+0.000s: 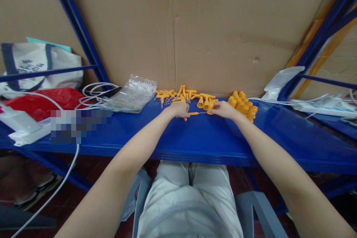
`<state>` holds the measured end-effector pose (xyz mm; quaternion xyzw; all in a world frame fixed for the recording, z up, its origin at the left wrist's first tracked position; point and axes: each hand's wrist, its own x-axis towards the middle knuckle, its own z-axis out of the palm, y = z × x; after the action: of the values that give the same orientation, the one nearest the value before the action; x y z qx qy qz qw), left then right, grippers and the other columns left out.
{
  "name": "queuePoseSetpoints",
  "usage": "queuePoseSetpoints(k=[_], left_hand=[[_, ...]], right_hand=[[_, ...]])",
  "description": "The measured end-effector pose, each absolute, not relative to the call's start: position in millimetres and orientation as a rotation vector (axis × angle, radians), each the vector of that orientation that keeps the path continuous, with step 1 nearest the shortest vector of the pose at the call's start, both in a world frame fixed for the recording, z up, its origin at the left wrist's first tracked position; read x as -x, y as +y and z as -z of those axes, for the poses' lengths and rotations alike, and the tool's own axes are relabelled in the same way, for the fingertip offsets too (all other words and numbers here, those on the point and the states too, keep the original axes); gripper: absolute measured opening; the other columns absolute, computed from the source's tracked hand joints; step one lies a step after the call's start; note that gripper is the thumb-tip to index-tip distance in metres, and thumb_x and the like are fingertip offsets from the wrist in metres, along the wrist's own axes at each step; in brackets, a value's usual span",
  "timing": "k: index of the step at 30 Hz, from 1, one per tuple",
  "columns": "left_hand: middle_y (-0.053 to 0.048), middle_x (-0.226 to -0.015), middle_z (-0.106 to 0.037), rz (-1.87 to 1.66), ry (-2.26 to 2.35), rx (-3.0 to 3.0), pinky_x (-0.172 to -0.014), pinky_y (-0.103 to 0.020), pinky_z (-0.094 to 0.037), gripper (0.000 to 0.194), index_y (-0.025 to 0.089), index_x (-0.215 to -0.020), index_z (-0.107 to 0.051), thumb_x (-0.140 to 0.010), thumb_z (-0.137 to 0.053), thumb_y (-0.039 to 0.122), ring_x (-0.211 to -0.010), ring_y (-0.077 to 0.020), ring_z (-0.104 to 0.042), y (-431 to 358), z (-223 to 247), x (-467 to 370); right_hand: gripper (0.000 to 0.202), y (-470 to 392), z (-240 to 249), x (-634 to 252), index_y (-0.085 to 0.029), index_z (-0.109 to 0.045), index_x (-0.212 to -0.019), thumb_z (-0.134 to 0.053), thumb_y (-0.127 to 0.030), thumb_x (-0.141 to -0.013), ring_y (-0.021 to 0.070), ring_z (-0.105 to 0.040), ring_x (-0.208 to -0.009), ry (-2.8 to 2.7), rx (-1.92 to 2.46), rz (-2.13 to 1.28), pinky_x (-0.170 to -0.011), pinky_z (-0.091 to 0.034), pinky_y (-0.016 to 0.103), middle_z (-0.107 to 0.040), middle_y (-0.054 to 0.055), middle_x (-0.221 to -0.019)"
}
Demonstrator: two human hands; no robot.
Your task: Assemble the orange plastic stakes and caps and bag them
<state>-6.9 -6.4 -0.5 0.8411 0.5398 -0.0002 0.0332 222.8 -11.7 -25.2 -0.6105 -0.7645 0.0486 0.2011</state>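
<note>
Head view, blue shelf (195, 137), contents as lying:

- Orange T-pieces with springs (178, 95): one loose heap at the back edge, left of centre, touching the cardboard (223, 26) wall; roughly eight, exact count not readable because they overlap.
- Orange funnel-ended pieces (205, 101): about three, lying just right of that heap, near the back edge.
- Orange caps (243, 106): one cluster of about ten, packed together just right of the right hand, near the back edge.
- Orange piece (193, 113) in hand: one, a short ribbed shaft with a bare spring running from its right end, lying across the shelf between the two hands.
- Clear bag (134, 95): one, crumpled, lying left of the heap.
- White cable (93, 95): one coil, left of the bag, with a run trailing over the front edge at the left.
- Red bag (47, 102): one, at the left end.
- Tote (36, 65): one, white with dark straps, standing behind the red bag.
- White power strip (320, 106): one, at the right end.

Hands: both forearms are reaching straight forward over the front edge, converging at mid-shelf. Left hand (180, 109) is lying knuckles-up, fingers curled closed around the shaft's left end. Right hand (224, 109) is lying knuckles-up too, fingertips pinching narrow at the spring's right end, touching an orange bit there.
</note>
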Motion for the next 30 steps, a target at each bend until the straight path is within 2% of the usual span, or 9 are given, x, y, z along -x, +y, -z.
queuePoseSetpoints(k=[3,5,10,19,30], left_hand=[[-0.006,-0.095,-0.075,-0.037,1.646,-2.628,-0.067,-0.026,-0.044,0.021,0.02,-0.09,-0.071,-0.073,-0.064,0.029,-0.086,-0.0222,-0.067,-3.9,2.3,6.6],[-0.006,-0.099,-0.075,-0.066,1.651,-2.629,-0.067,-0.026,-0.044,0.023,0.019,-0.093,-0.07,-0.075,-0.063,0.031,-0.089,-0.0222,-0.067,-2.8,2.8,6.8],[-0.005,-0.09,-0.073,-0.255,1.697,-2.588,-0.068,-0.028,-0.043,0.02,0.019,-0.089,-0.067,-0.077,-0.059,0.033,-0.087,-0.022,-0.066,-1.2,3.3,8.1],[-0.005,-0.085,-0.071,-0.47,1.681,-2.59,-0.072,-0.031,-0.047,0.018,0.02,-0.089,-0.065,-0.076,-0.062,0.032,-0.086,-0.0238,-0.067,2.8,9.6,7.4],[-0.007,-0.093,-0.074,-0.499,1.677,-2.612,-0.076,-0.032,-0.049,0.02,0.02,-0.094,-0.066,-0.078,-0.062,0.031,-0.092,-0.0255,-0.068,4.8,10.9,8.4]], right_hand=[[0.016,-8.9,24.0,-225.8,-0.02,-0.058,-0.072,-0.064,-0.034,-0.077,0.0189,-0.063,-0.074,-2.02,1.623,-0.03,-0.067,-0.045,0.028,-0.068,0.003,-0.076],[0.013,-7.2,22.5,-230.4,-0.021,-0.057,-0.078,-0.065,-0.031,-0.074,0.0193,-0.063,-0.075,-1.944,1.605,0.041,-0.066,-0.045,0.028,-0.069,0.004,-0.081],[0.022,-6.4,19.9,-242.2,-0.023,-0.055,-0.089,-0.065,-0.021,-0.069,0.021,-0.063,-0.074,-1.946,1.617,0.195,-0.062,-0.041,0.028,-0.069,0.004,-0.083],[0.025,-9.2,18.9,-237.0,-0.024,-0.051,-0.087,-0.062,-0.013,-0.068,0.0225,-0.064,-0.077,-2.047,1.609,0.198,-0.063,-0.038,0.028,-0.069,0.003,-0.082],[0.025,-2.9,23.6,-242.5,-0.025,-0.05,-0.084,-0.064,-0.016,-0.065,0.0203,-0.062,-0.073,-2.034,1.436,0.117,-0.066,-0.043,0.029,-0.067,0.0,-0.079]])
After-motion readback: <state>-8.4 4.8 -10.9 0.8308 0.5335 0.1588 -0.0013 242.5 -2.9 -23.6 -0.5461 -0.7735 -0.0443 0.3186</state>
